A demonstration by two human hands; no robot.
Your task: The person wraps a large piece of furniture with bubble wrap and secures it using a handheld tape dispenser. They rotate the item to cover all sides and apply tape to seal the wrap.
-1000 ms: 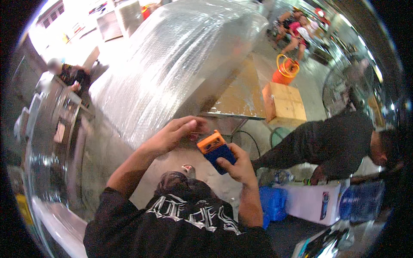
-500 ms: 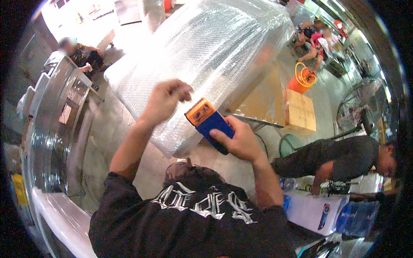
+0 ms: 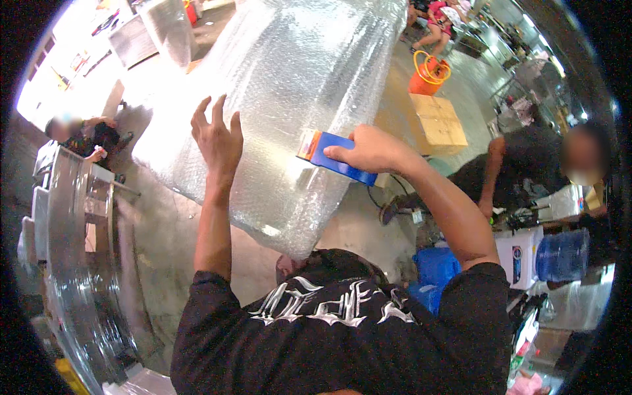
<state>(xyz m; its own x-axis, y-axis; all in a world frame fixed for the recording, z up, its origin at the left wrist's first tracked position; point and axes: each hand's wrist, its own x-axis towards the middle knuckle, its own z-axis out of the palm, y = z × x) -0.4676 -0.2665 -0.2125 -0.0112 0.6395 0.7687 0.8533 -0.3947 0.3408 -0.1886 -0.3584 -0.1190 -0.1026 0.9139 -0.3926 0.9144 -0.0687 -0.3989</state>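
Tool [image 3: 334,141], blue and orange | over bubble wrap [image 3: 296,79], contact unclear | right hand [image 3: 378,150] pinching tool | left hand [image 3: 220,146] spread | risk: wrap may tear, if edge presses too hard

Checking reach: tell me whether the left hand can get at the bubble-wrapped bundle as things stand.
Likely yes: the left hand looks empty and open over the bubble-wrapped bundle, nothing visible blocking it; the blue tool is in the right hand.
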